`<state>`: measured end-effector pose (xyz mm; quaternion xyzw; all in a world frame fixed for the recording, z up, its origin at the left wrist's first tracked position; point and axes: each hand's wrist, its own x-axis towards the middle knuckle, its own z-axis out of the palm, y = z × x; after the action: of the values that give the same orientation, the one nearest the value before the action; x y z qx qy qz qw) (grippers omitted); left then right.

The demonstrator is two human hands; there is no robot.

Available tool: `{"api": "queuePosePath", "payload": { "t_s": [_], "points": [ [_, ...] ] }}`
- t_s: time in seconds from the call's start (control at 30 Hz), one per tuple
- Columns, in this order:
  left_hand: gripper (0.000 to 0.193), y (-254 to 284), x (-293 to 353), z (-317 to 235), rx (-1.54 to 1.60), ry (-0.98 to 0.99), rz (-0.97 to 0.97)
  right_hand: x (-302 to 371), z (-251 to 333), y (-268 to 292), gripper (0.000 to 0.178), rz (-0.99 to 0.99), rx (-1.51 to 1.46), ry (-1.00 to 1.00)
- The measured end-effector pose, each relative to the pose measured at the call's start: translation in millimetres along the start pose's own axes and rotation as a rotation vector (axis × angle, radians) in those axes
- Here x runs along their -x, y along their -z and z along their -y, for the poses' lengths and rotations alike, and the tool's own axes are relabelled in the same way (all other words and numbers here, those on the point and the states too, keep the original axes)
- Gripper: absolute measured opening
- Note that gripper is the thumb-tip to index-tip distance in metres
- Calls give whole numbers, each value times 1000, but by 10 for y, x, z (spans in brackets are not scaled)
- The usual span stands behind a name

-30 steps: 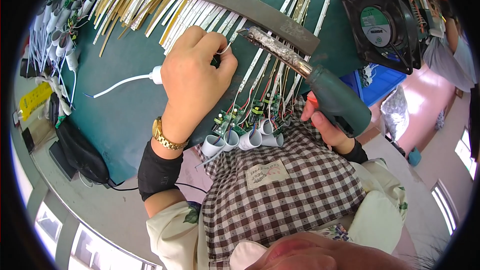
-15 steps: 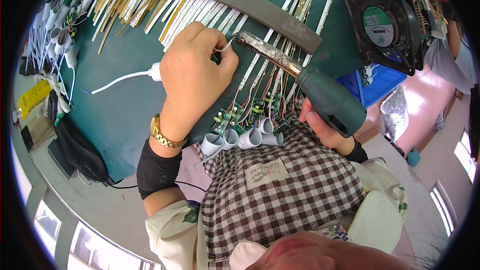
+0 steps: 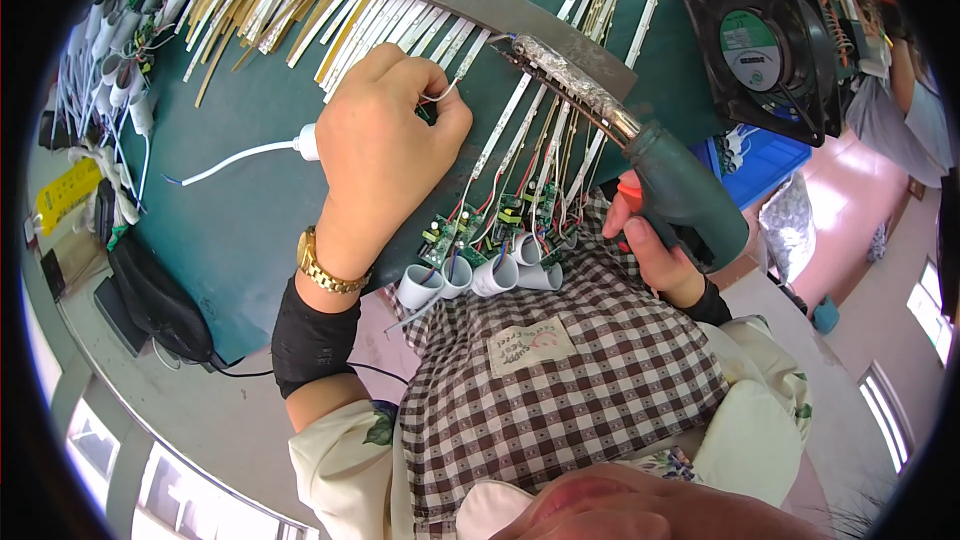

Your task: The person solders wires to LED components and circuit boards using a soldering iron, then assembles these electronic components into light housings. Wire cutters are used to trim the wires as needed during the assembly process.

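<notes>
My left hand (image 3: 385, 135) is closed in a pinch over the mat, holding a small circuit board (image 3: 427, 112) that is mostly hidden by the fingers. A thin white wire (image 3: 440, 94) curves out above the fingertips, near the end of an LED strip. On the hand's other side, a white plug-like end (image 3: 307, 143) with a white cable (image 3: 240, 157) sticks out. My right hand (image 3: 655, 250) is wrapped round the dark green handle of a soldering iron (image 3: 690, 195). Its crusted metal barrel points up and left, the tip apart from my left hand.
A dark metal bar (image 3: 490, 10) lies across many LED strips (image 3: 290, 0). Several circuit boards (image 3: 500, 220) and grey-white tubes (image 3: 495, 277) sit at the near edge. A black fan (image 3: 755, 50) stands right, above a blue bin (image 3: 765, 170). Wired tubes (image 3: 120, 40) are heaped far left.
The soldering iron's tip has moved up and right, away from my left hand's fingers. My right hand has shifted slightly right, showing a red part by its fingers. My left hand is nearly still.
</notes>
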<state>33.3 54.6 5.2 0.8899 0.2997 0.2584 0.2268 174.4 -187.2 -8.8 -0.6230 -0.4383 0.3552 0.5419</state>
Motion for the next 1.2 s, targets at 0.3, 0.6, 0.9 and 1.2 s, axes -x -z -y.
{"api": "queuePosePath", "payload": {
  "t_s": [0.3, 0.6, 0.9, 1.2],
  "points": [
    [9, 4, 5, 4, -21, 18, 13, 25, -61, 59, 42, -4, -11, 3],
    [10, -23, 17, 7, -18, 17, 3, 5, -1, 45, 40, -38, -146, 1],
    [15, 109, -29, 81, 81, -81, 127, -7, -19, 51, 39, -42, -151, 33],
    [6, 143, -56, 52, 211, -77, 101, 30, -63, 45, 40, -40, -154, 1]
  ]
}}
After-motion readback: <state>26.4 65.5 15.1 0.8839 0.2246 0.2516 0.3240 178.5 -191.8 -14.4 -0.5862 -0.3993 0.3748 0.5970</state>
